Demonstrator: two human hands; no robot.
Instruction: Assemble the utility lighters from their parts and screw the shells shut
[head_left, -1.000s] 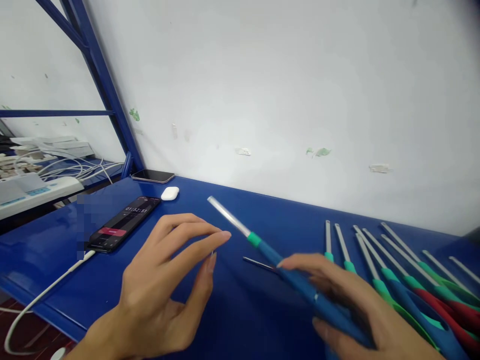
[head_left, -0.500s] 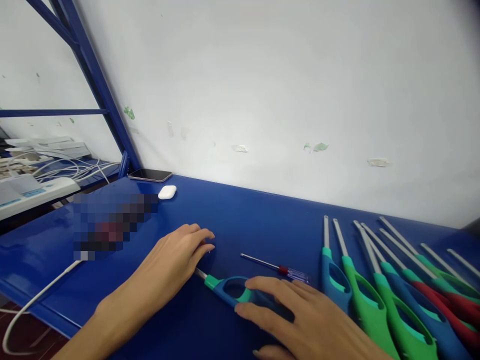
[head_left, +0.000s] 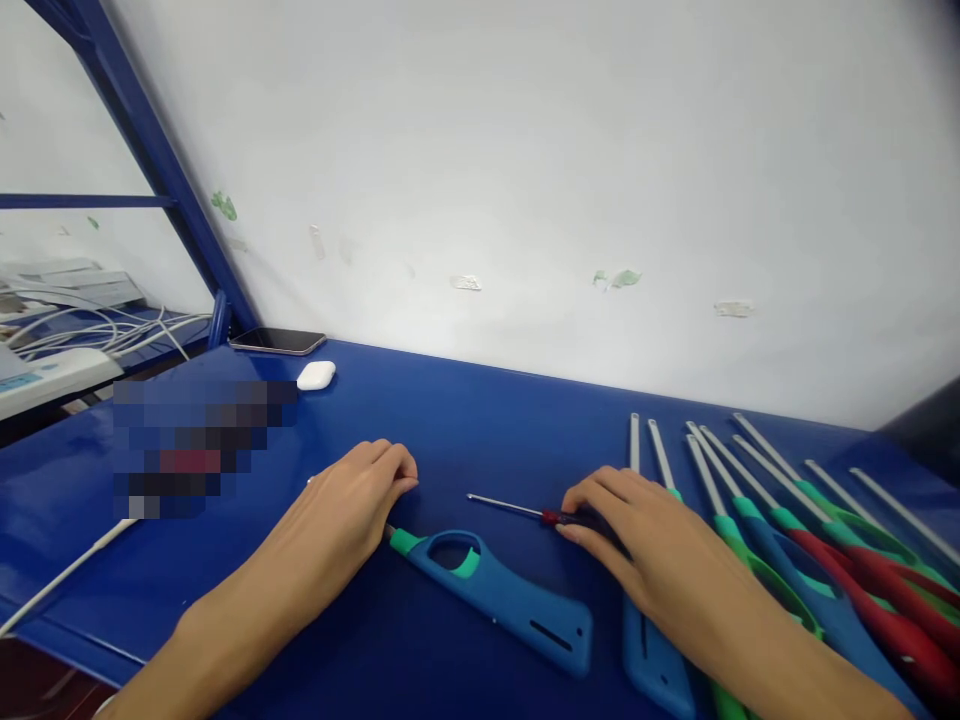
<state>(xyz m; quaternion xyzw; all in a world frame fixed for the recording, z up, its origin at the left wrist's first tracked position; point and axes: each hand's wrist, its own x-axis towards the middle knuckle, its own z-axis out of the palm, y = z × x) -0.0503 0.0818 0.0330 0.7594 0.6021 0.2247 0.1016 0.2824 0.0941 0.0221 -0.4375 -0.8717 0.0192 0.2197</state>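
Observation:
My left hand (head_left: 360, 495) rests on the blue table with its fingertips pinched together; whatever they hold, if anything, is hidden. Beneath its wrist side disappears the metal nozzle of a blue long-necked lighter (head_left: 517, 605), which lies flat in front of me with a green trigger and collar. To the right, my right hand (head_left: 637, 530) has its thumb and fingers closed round the handle of a small screwdriver (head_left: 506, 506). The screwdriver's thin shaft points left along the tabletop. Under the right hand and wrist lies another blue lighter (head_left: 656, 665), partly covered.
Several more lighters in green, blue and red (head_left: 832, 560) lie side by side at the right. A phone (head_left: 277, 341) and a white earbud case (head_left: 316, 376) sit at the back left, near a blurred-out patch with a white cable (head_left: 67, 575). A white wall (head_left: 480, 180) stands behind.
My right hand has left the blue lighter, moving right and away from me onto the screwdriver's handle. The left hand's fingertips have closed together. The view has shifted slightly.

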